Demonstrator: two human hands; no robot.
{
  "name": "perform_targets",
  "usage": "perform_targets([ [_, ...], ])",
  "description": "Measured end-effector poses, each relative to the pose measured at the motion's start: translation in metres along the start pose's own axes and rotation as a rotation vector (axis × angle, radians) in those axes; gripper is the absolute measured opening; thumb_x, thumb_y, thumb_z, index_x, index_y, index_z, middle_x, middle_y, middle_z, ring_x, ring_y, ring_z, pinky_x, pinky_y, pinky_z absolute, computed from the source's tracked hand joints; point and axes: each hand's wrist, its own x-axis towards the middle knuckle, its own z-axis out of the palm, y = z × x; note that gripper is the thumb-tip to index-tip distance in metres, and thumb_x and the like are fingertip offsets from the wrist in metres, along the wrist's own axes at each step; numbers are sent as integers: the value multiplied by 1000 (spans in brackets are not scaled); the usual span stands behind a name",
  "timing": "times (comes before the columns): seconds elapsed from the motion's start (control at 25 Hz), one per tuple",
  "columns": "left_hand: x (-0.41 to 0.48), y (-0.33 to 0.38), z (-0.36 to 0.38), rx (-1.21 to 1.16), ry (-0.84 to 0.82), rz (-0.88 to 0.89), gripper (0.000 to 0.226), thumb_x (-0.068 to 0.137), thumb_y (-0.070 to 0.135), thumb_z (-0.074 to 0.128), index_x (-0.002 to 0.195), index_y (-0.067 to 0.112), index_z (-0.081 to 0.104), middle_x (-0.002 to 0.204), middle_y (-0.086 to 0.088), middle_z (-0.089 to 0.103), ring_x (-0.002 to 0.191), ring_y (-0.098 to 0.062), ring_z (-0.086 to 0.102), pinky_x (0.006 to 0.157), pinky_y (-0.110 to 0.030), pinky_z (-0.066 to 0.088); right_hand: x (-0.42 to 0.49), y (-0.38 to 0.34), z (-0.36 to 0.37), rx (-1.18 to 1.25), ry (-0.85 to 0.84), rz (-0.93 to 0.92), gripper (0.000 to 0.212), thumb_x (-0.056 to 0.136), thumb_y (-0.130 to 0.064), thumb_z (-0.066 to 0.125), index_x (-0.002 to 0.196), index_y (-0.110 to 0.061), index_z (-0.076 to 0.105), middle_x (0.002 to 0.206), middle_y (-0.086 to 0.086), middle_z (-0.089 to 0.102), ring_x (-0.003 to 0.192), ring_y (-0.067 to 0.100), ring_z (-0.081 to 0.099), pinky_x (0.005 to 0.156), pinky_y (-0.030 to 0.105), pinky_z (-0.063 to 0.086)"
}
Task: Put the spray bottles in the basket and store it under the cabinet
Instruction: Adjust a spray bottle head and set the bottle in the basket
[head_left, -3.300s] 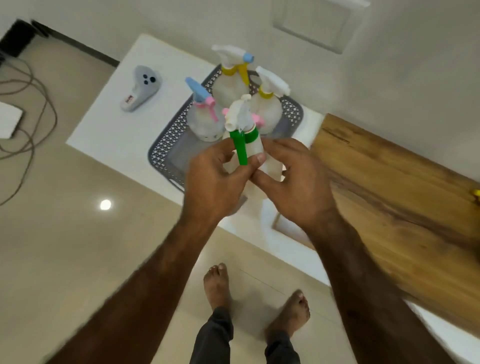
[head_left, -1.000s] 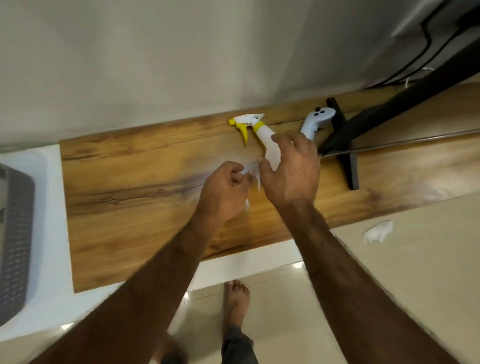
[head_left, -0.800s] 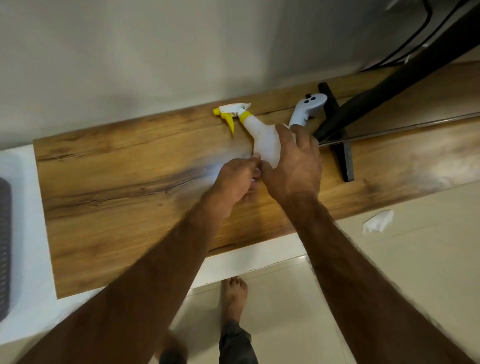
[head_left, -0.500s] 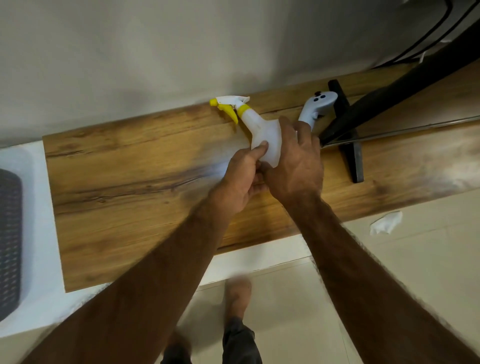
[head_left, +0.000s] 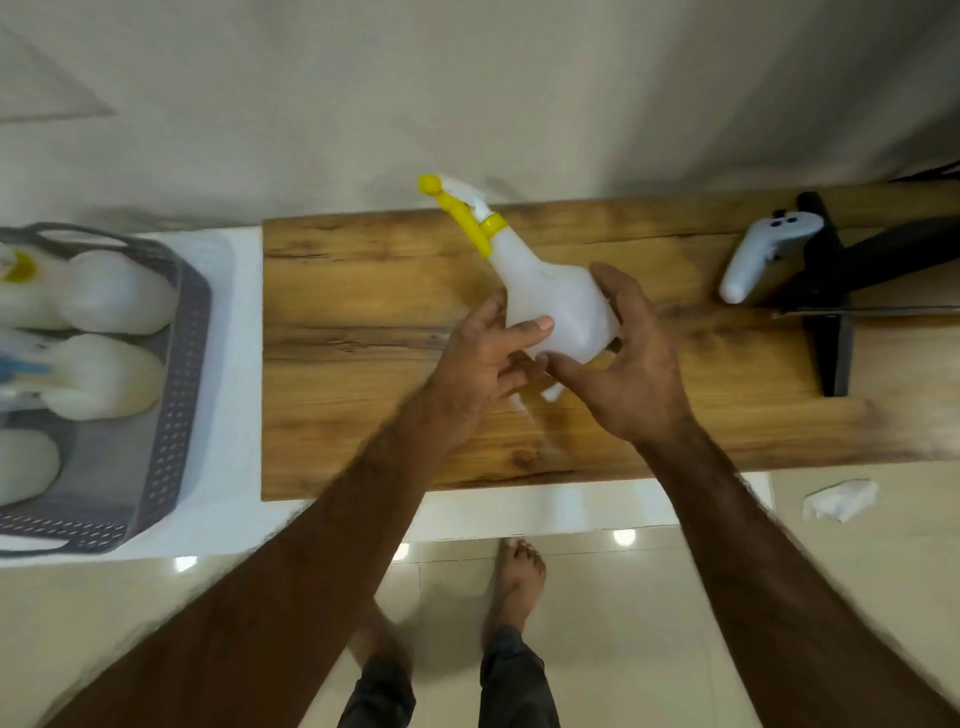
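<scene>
Lifted off the wooden top (head_left: 363, 291) since half a second ago, the yellow-nozzled spray bottle (head_left: 550, 301) is clasped by both the left hand (head_left: 480, 358) and right hand (head_left: 631, 364), seemingly bound for the grey basket (head_left: 176, 332) at left.

I hold a translucent white spray bottle (head_left: 553, 306) with a yellow trigger head between both hands above the wooden board (head_left: 363, 374). My left hand (head_left: 480, 366) grips its lower body from 8 o'clock, thumb across the front; my right hand (head_left: 631, 364) cups it from 4 o'clock. The nozzle points toward 11 o'clock. At 9 o'clock a grey perforated basket (head_left: 182, 364) contains several bottles. At 2 o'clock a white controller (head_left: 758, 257) lies beside a black stand (head_left: 826, 312). Crumpled tissue (head_left: 839, 501) lies on the floor at 4 o'clock.
</scene>
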Motion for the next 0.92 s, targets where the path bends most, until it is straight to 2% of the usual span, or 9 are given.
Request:
perform_targets([
  [0.12, -37, 20, -47, 36, 13, 100, 62, 88, 15, 73, 147, 16, 53, 139, -11, 70, 121, -28, 72, 89, -37, 64, -5, -44, 26, 56, -148, -9, 90, 72, -29, 88, 147, -20, 40, 137, -14, 51, 123, 7, 52, 99, 34, 52],
  [0.24, -74, 37, -87, 162, 133, 248, 72, 77, 19, 86, 142, 22, 55, 130, -2, 73, 120, -23, 73, 89, -39, 65, -9, -83, 55, 2, -248, -90, 87, 71, -32, 88, 145, -24, 42, 132, -19, 53, 118, 5, 52, 92, 32, 53],
  [0.36, -114, 45, -140, 308, 286, 371, 76, 76, 20, 93, 140, 30, 55, 130, 12, 69, 120, -15, 71, 88, -34, 65, -19, -127, 103, -79, -316, -198, 84, 71, -51, 82, 143, -31, 43, 134, -11, 57, 115, 11, 54, 84, 35, 56],
  [0.48, -152, 42, -193, 355, 465, 449, 87, 69, 32, 94, 146, 29, 54, 141, 6, 64, 124, -16, 68, 87, -34, 65, -32, -163, 159, -204, -341, -328, 85, 70, -63, 69, 144, -28, 45, 134, -3, 58, 114, 16, 53, 85, 38, 54],
  [0.6, -183, 34, -236, 426, 615, 530, 86, 69, 33, 92, 146, 26, 55, 141, 0, 60, 126, -14, 65, 89, -22, 60, -47, -191, 209, -300, -383, -400, 89, 71, -63, 64, 147, -23, 42, 131, 0, 58, 116, 23, 54, 91, 45, 53],
  [0.72, -212, 26, -278, 439, 729, 539, 82, 72, 33, 93, 144, 26, 55, 140, 2, 57, 127, -13, 62, 90, -16, 58, -68, -215, 256, -313, -436, -490, 82, 77, -56, 67, 146, -20, 43, 131, 3, 61, 112, 25, 58, 91, 42, 52],
  [0.8, -225, 19, -300, 466, 800, 532, 81, 70, 46, 88, 141, 29, 53, 137, 4, 56, 126, -13, 61, 92, -20, 58, -82, -224, 284, -328, -474, -522, 81, 78, -51, 72, 146, -19, 43, 130, 5, 63, 111, 25, 60, 90, 40, 52],
  [0.92, -233, 6, -328, 485, 861, 489, 84, 66, 53, 82, 140, 26, 54, 133, 4, 55, 126, -19, 60, 95, -37, 62, -89, -229, 320, -434, -538, -551, 88, 74, -43, 77, 148, -11, 42, 129, 12, 65, 113, 33, 62, 96, 44, 52],
])
